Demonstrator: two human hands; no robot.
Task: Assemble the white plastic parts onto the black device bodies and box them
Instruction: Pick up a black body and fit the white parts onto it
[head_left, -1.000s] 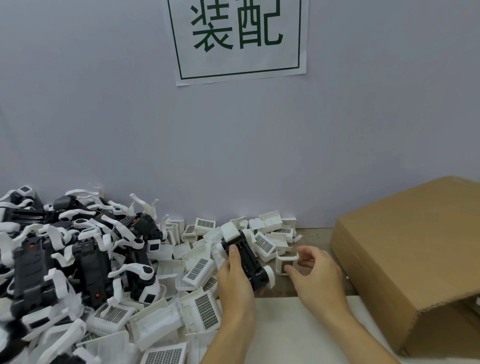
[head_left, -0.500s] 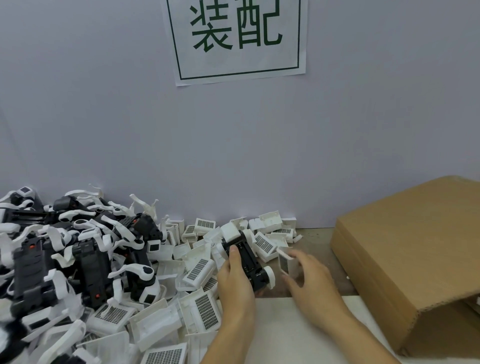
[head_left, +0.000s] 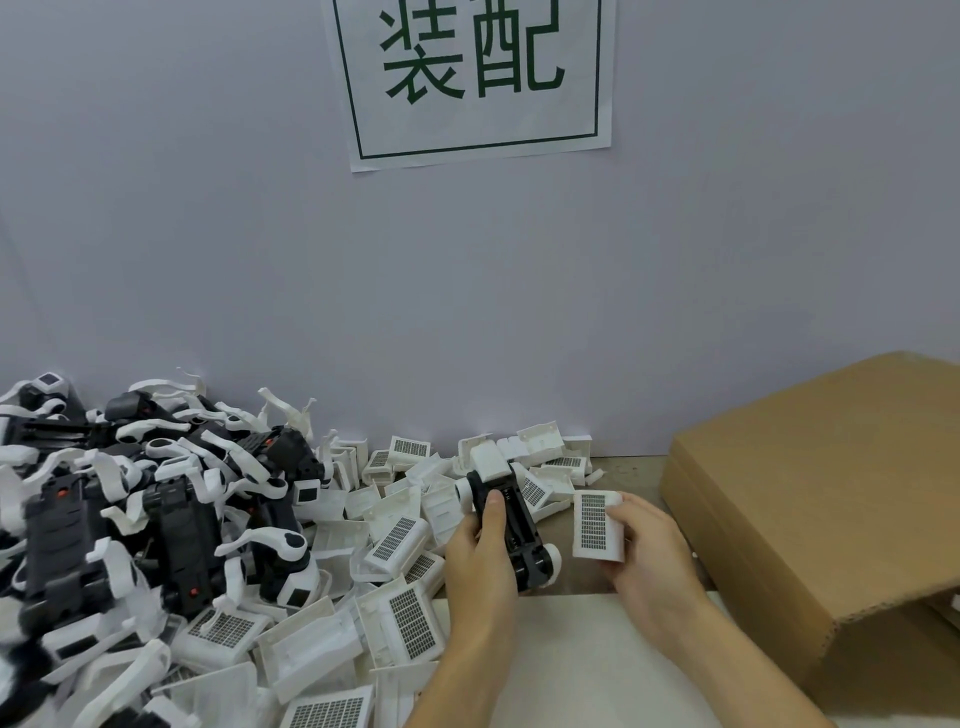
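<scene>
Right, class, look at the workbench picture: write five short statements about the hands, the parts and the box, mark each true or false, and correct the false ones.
1. The left hand grips a black device body. True.
2. The right hand is empty. False: it holds a white grille part.
3. The white grille part is already fitted on the black device body. False: they are apart.
4. The cardboard box sits right of both hands. True.
5. The wall sign has red characters. False: they are dark green.

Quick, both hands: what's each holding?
Left hand: grips the black device body.
Right hand: holds a white grille part.
</scene>
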